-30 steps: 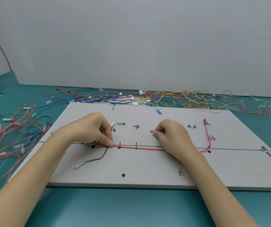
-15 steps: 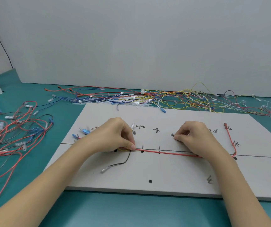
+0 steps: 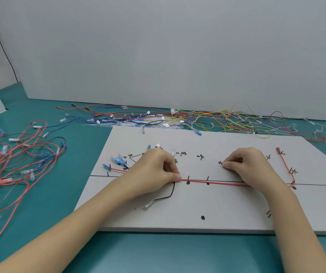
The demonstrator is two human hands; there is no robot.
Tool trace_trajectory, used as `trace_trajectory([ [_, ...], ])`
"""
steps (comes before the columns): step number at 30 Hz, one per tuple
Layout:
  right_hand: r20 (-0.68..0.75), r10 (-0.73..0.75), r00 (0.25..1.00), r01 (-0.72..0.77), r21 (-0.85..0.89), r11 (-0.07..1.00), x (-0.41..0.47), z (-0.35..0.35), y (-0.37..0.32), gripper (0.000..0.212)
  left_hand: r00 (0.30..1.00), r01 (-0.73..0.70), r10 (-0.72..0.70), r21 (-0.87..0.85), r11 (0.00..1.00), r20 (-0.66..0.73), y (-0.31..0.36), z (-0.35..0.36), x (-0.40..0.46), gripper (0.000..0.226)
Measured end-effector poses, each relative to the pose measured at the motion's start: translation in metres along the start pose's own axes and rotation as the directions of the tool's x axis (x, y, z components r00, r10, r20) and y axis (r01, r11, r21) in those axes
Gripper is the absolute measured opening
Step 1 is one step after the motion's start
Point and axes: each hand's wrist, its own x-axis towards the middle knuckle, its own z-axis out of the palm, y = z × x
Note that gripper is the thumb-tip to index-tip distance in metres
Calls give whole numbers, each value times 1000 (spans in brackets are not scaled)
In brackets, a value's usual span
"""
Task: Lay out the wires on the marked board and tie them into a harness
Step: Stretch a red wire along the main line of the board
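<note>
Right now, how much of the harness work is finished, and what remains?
Done: a red wire lies along the board's drawn line and turns up toward its right end. A black wire branches downward. In hand: the left hand pinches the wires at the branch; the right hand rests on the red wire. Left: no ties show, and many loose wires wait behind.

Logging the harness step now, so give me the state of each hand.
Left hand: pinches the thin red wire against the grey marked board.
Right hand: curled, resting on the wire; grip hidden.
</note>
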Motion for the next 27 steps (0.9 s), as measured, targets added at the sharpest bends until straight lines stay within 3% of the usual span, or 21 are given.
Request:
trace_trajectory([
  [3,-8,11,1000,-11,-1,1000,1,0,1,28,1000,-13,13,7,1000,20,1,-2,-3,9],
  [6,-7,27,1000,-27,6,1000,2,1,2,26,1000,-15,14,38,999,11,1,-13,-3,23],
  [9,1,41,999,-41,15,999,2,1,3,22,981,27,3,153,988,-194,-9,-45,4,31],
  [11,-7,51,999,-51,27,998,3,2,3,20,918,146,-33,259,955,-395,-29,-73,7,23],
  [13,-13,57,998,-56,33,998,3,3,3,18,830,396,-148,382,835,-537,-57,-99,7,21],
  [15,-17,64,998,-63,35,997,3,3,3,18,719,682,-419,451,575,-554,-87,-119,3,36],
  [16,-17,69,997,-68,36,997,3,4,3,18,646,763,-556,449,465,-523,-99,-127,0,42],
  [18,-16,74,997,-73,34,997,3,3,3,17,544,830,-694,423,364,-472,-119,-136,-5,45],
  [27,-18,101,995,-100,55,994,1,3,-1,17,543,831,-601,271,486,-586,-144,-148,-8,39],
])
